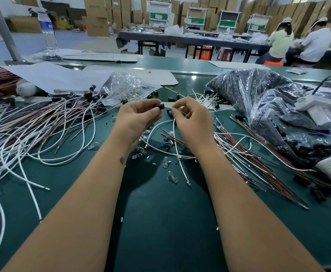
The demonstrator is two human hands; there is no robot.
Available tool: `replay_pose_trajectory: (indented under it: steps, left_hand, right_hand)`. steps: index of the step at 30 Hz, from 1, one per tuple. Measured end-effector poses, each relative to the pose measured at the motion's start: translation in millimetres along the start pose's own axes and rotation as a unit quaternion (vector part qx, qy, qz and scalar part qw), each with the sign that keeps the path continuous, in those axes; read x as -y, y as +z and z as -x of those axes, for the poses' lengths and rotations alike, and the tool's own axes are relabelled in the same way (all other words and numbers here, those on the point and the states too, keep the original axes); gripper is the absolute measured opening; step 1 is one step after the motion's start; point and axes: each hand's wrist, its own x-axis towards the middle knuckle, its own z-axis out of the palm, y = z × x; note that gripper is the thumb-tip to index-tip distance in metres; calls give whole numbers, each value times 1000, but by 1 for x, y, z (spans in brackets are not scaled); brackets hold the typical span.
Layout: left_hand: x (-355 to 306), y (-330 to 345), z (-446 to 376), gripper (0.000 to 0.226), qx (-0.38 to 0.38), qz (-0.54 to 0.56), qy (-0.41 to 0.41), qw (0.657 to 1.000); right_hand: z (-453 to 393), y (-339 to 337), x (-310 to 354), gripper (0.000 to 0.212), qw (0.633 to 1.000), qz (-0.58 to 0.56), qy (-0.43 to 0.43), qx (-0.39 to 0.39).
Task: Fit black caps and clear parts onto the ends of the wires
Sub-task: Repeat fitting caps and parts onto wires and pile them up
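Hands up over the green surface (160,222), both busy. My left hand (136,116) has its grip pinched on a black cap (159,106), thumb and fingertips clamped round it, cap held just above the surface. My right hand (190,118) has its grip pinched on the end of a white wire (156,124), tip close to the cap, not clearly touching; I can't tell if anything clear is in that pinch. The wire loops down under both wrists. Clear parts (165,164) lie loose on the surface between my forearms. Pile of capped wires (43,122) to the left, red-brown wires (249,154) to the right, beside the bag of black caps (258,91). Clear bag (125,85) sits behind my left hand.
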Motion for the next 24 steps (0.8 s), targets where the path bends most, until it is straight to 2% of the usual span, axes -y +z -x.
replay_pose_trajectory:
  steps: [6, 15, 20, 24]
  left_hand:
    - [0, 0, 3, 26, -4, -36, 15, 999]
    - [1, 1, 4, 23, 19, -38, -2, 999]
    - [0, 0, 4, 28, -3, -85, 24, 996]
    - [0, -1, 5, 28, 7, -92, 23, 996]
  right_hand:
    - [1, -1, 2, 6, 1000, 4, -13, 19]
    - [3, -1, 7, 7, 999, 21, -12, 32]
    - [2, 0, 10, 24, 999, 11, -21, 36]
    - [2, -1, 6, 26, 999, 8, -22, 29]
